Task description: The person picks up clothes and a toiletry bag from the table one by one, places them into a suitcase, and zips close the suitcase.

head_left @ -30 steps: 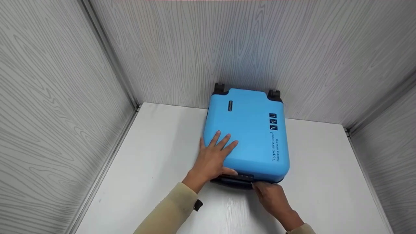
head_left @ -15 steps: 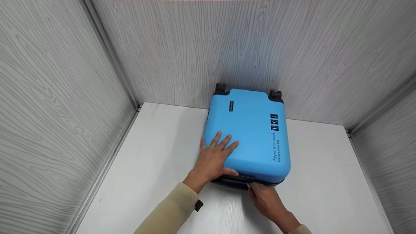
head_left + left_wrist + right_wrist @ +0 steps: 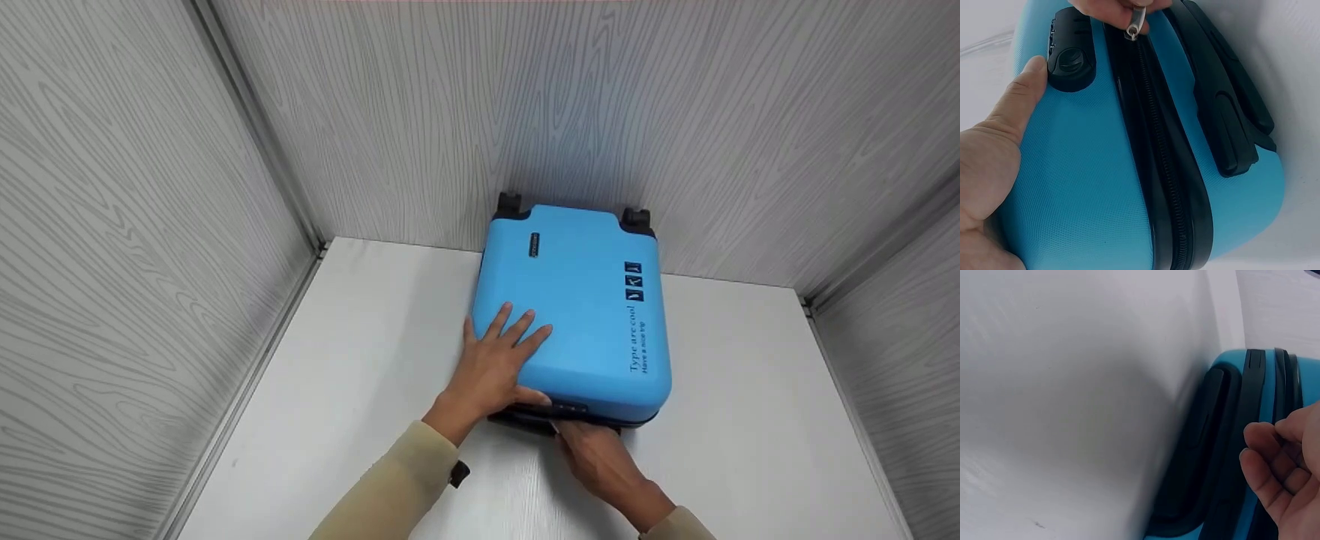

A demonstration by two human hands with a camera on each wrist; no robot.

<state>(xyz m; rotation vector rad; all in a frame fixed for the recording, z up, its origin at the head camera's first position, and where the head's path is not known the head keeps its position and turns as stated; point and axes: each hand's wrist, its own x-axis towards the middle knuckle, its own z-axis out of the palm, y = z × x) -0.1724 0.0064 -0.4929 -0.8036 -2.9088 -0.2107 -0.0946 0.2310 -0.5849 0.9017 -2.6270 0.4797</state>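
Observation:
A blue suitcase (image 3: 574, 292) lies flat, its wheels toward the back wall. My left hand (image 3: 486, 371) rests on its near left part with fingers spread; in the left wrist view the thumb touches the side beside the combination lock (image 3: 1072, 50). My right hand (image 3: 600, 457) is at the near side, pinching the metal zipper pull (image 3: 1137, 21) between thumb and curled fingers. The zipper track (image 3: 1157, 124) runs along a black band, closed below the pull. A black handle (image 3: 1221, 112) sits beside that band; the right wrist view shows the handle (image 3: 1199, 444) left of my right fingers.
The suitcase stands on a white surface (image 3: 360, 337) with wood-grain walls at the back (image 3: 420, 112), left (image 3: 112, 225) and right (image 3: 900, 360). Its two black wheels (image 3: 637, 220) are close to the back wall.
My right hand has moved left along the suitcase's near side, with its fingers still at the zipper band. My left hand has stayed in place; the suitcase has barely shifted.

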